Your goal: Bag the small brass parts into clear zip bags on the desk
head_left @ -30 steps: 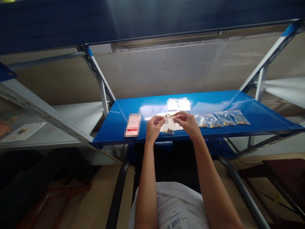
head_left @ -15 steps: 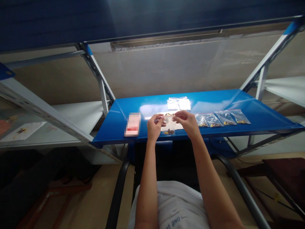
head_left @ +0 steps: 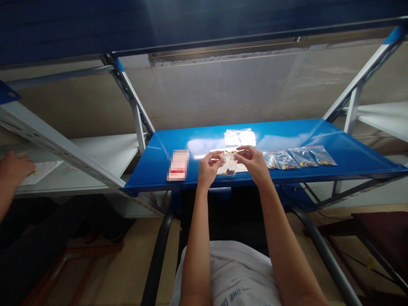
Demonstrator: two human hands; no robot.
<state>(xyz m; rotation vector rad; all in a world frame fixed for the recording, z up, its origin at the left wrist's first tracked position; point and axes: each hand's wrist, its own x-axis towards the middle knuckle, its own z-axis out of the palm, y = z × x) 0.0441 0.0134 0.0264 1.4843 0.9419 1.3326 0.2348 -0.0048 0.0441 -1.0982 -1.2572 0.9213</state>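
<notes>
Between my two hands hangs a clear zip bag with small brown and yellow pieces at its bottom. My left hand pinches its upper left edge, and my right hand pinches the upper right. Behind the bag a white sheet lies on the blue shelf, partly hidden by the bag and my hands. More small dark and yellow pieces show just above the bag's top edge. Right of my right hand lies a row of several filled zip bags.
A stack of shiny clear bags sits further back on the blue shelf. A blurred-out pink and red item lies left of my hands. At far left, a co-worker's hand is over a white sheet on a neighbouring shelf.
My hands hold the same bag in nearly the same place; the pieces in it have shifted slightly. The co-worker's hand has come further into view from the left, over the white sheet.
</notes>
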